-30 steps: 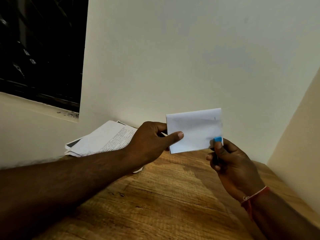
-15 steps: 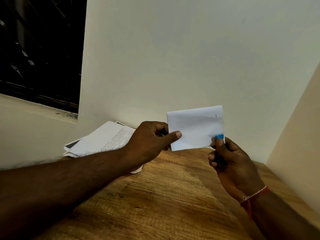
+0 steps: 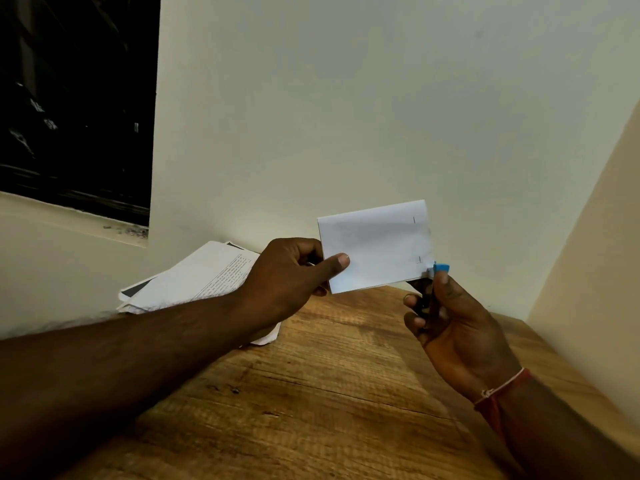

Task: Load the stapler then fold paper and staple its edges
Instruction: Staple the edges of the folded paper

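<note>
A pale wall [image 3: 346,116] rises behind a wooden table [image 3: 329,393], with a dark window [image 3: 76,98] above the table's far left. A loose stack [image 3: 194,275] of printed sheets lies at the table's far edge, against the wall.

Over the table's far middle, the left hand [image 3: 294,271] pinches the folded paper [image 3: 377,247] by its left side, thumb across the front, holding it upright and clear of the table. Above the table's right side, the right hand [image 3: 453,327], a red thread at its wrist, has its fingers curled round a small stapler [image 3: 440,268]. The stapler's blue tip sits at the paper's lower right corner. Whether it bites the sheet cannot be told.

The job looks well advanced: the paper is folded into a neat white rectangle, crisp and flat, and two staples, one high [image 3: 414,220] and one low [image 3: 419,260], show as short dark ticks along its right edge. That suggests the stapler is loaded and working. The top, bottom and left edges show no staples, so these probably remain.
</note>
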### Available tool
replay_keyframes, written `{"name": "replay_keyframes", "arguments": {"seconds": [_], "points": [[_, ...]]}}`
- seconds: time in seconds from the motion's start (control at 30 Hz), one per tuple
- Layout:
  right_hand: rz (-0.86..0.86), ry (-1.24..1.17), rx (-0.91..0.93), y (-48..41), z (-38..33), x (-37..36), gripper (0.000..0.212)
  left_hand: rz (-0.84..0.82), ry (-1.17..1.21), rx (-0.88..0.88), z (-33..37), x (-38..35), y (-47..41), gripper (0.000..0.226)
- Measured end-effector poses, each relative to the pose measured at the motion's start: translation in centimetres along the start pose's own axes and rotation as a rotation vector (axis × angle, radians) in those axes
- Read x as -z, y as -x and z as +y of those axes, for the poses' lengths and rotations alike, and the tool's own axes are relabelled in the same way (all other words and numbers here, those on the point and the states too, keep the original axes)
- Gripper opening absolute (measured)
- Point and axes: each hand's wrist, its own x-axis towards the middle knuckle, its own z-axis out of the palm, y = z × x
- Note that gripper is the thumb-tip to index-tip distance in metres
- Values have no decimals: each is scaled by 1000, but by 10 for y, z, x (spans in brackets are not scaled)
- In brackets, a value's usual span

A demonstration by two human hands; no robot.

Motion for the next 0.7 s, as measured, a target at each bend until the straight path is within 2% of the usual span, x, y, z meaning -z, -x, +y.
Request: {"name": "replay_keyframes", "arguments": {"seconds": [0.33, 0.7], "points": [[-38, 68, -7, 3, 4, -5, 20, -7, 2, 6, -1, -4, 2, 23], [-83, 119, -4, 3, 10, -2, 30, -9, -41, 4, 0, -4, 4, 20]]}}
